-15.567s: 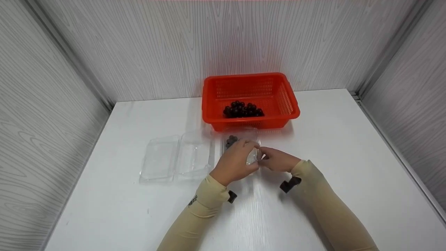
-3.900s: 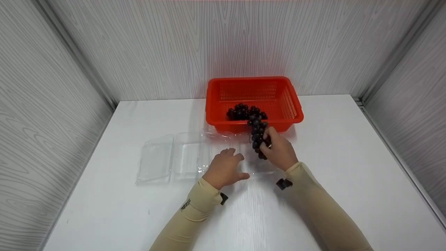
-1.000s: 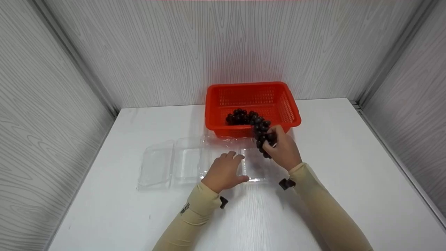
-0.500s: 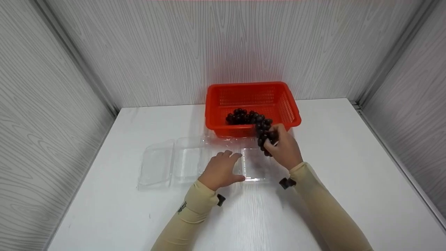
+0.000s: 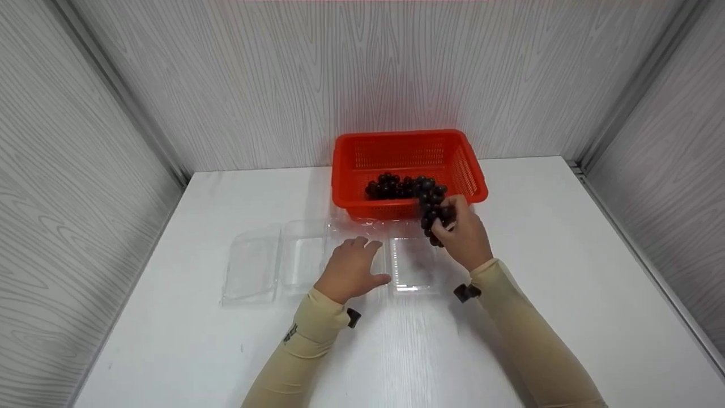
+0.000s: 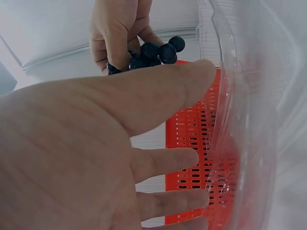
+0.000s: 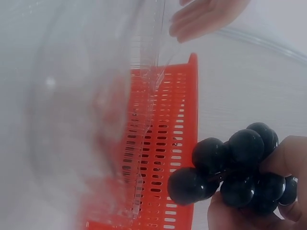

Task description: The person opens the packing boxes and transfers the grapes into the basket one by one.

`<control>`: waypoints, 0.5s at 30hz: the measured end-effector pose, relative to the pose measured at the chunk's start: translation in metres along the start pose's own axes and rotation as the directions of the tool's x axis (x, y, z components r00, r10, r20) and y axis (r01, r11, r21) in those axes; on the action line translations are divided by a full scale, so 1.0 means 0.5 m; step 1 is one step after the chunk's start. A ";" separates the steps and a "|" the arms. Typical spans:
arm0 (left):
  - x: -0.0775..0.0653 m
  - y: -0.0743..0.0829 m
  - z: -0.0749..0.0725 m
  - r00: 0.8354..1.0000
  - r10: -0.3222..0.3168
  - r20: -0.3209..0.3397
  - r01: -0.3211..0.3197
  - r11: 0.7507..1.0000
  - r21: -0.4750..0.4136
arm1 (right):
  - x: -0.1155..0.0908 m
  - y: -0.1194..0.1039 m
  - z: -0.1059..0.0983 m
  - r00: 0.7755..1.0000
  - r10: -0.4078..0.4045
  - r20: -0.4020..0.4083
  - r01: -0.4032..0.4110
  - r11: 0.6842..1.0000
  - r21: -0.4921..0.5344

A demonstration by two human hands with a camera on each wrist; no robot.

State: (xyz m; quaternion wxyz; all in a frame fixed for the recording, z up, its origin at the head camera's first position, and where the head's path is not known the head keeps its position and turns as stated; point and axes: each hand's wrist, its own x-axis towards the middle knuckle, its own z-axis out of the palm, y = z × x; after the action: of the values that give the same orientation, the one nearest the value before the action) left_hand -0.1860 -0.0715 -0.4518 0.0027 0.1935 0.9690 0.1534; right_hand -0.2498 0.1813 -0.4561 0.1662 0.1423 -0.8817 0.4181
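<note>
My right hand (image 5: 465, 235) pinches a bunch of dark grapes (image 5: 431, 207) between thumb and fingers, holding it above the near rim of the red basket (image 5: 399, 211). In the right wrist view the grapes (image 7: 240, 167) fill the lower right. My left hand (image 5: 350, 269), fingers spread and holding nothing, hovers over the hinge side of an opened clear plastic clamshell box (image 5: 413, 277). Its other half lies partly hidden under that hand. The left wrist view shows the left palm (image 6: 72, 158) with straight fingers, and the right hand (image 6: 120, 28) with grapes beyond.
More dark grapes (image 5: 388, 187) lie in the basket near its front wall. A second opened clear clamshell box (image 5: 252, 266) lies flat on the white table (image 5: 187, 340) to the left. Grey wood-grain panels (image 5: 272, 85) stand around the table.
Fifteen seconds ago both hands were at a box with grapes inside; now the right hand holds a bunch. Over the last second that bunch rose slightly toward the basket, and the left hand shifted left.
</note>
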 end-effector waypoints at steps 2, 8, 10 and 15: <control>0.000 0.000 -0.004 1.000 -0.003 0.005 0.003 1.000 -0.007 | 0.002 -0.001 0.000 1.000 0.008 0.001 -0.008 1.000 0.005; -0.001 -0.003 -0.013 1.000 -0.023 0.012 0.023 0.999 -0.041 | 0.008 -0.006 -0.002 1.000 0.014 0.011 -0.015 1.000 0.024; -0.002 -0.004 -0.014 0.999 -0.031 0.015 0.032 0.998 -0.048 | 0.010 -0.004 -0.003 1.000 0.004 0.008 -0.004 0.999 0.034; -0.003 -0.001 -0.014 0.998 -0.050 0.041 0.052 0.997 -0.061 | 0.012 0.005 -0.009 1.000 -0.021 -0.019 0.022 0.998 0.051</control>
State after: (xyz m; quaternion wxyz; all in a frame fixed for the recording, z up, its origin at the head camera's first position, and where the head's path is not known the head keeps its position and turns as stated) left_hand -0.1854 -0.0745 -0.4452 0.0319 0.1717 0.9681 0.1796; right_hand -0.2552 0.1856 -0.4526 0.1752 0.1519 -0.8676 0.4399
